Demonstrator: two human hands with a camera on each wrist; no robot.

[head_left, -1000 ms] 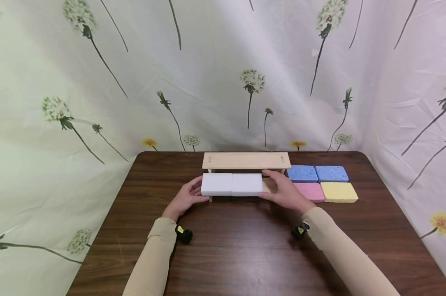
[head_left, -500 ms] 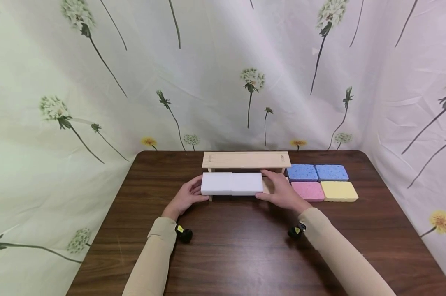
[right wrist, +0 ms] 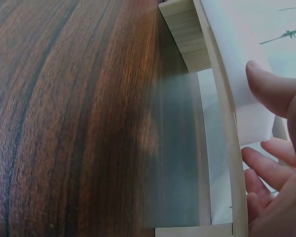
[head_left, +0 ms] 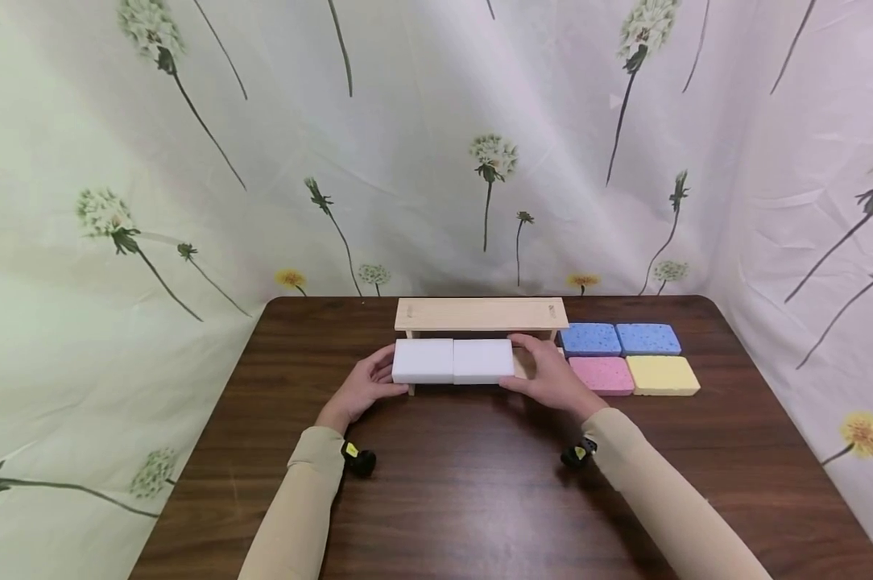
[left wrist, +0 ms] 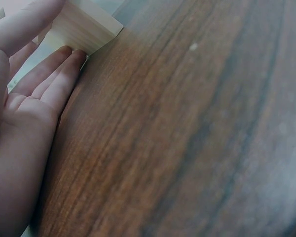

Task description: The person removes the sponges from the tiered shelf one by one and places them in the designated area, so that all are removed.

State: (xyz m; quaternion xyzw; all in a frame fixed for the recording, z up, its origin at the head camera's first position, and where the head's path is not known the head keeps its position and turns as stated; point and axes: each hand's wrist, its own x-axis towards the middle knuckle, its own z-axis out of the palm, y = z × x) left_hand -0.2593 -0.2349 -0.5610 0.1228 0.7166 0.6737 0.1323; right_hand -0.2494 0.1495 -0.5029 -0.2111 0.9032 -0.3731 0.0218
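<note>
Two white sponges, the left one (head_left: 423, 360) and the right one (head_left: 483, 361), lie end to end on the front tier of a light wooden shelf (head_left: 480, 314). My left hand (head_left: 357, 390) is around that tier's left end, thumb at the front, fingers on the far side. In the left wrist view several fingers (left wrist: 64, 74) touch the shelf's wooden leg (left wrist: 84, 29). My right hand (head_left: 550, 377) pinches the right end of the right sponge. Its thumb (right wrist: 266, 86) presses the sponge's face in the right wrist view, with other fingers bent near its end.
Two blue sponges, left (head_left: 591, 339) and right (head_left: 648, 339), lie on the dark wood table (head_left: 451, 499) right of the shelf. A pink sponge (head_left: 601, 375) and a yellow sponge (head_left: 663, 375) lie in front of them. A flower-print curtain (head_left: 422, 161) hangs behind.
My right hand has moved slightly left and now reaches a little further along the right white sponge. My left hand and the white sponges stay in place.
</note>
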